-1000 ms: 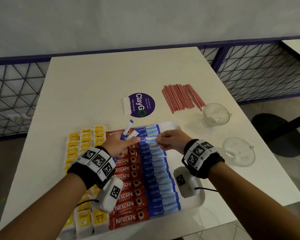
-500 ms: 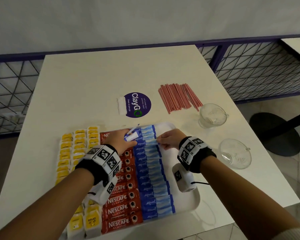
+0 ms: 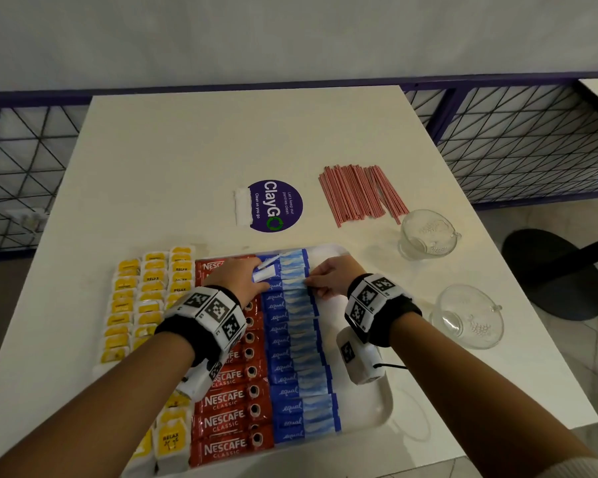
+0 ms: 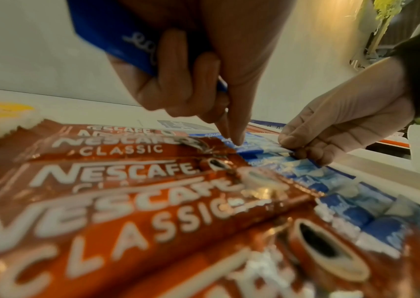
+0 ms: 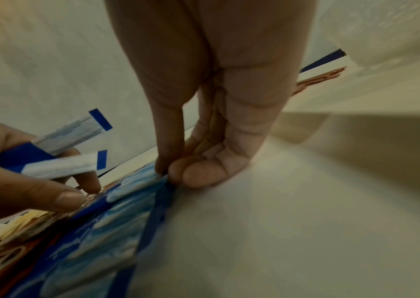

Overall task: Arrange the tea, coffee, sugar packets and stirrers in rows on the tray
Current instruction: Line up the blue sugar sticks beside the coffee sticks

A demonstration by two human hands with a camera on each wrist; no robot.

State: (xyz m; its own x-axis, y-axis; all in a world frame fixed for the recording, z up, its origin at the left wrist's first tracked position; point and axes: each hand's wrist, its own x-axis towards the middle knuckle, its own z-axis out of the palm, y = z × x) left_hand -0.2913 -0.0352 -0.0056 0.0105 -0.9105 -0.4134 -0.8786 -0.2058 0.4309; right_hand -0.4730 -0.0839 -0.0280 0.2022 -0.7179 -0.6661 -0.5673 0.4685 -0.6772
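Centrally, the right hand (image 3: 328,277) pinches a glossy blue Equal packet (image 3: 292,283) in the tray's (image 3: 377,405) sugar row; the left hand (image 3: 237,279) clasps spare packets (image 5: 60,153), forefinger pressing down; bare tray rightward.

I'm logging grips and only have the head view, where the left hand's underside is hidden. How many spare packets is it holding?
Observer: The right wrist view shows the left hand holding two blue packets, ends fanned apart.
Operator: Is its fingertip touching the row?
Observer: Yes, in the left wrist view its fingertips press a blue packet beside the Nescafe sticks.
Operator: And the right hand?
Observer: The right hand pinches that packet's far end between thumb and finger.
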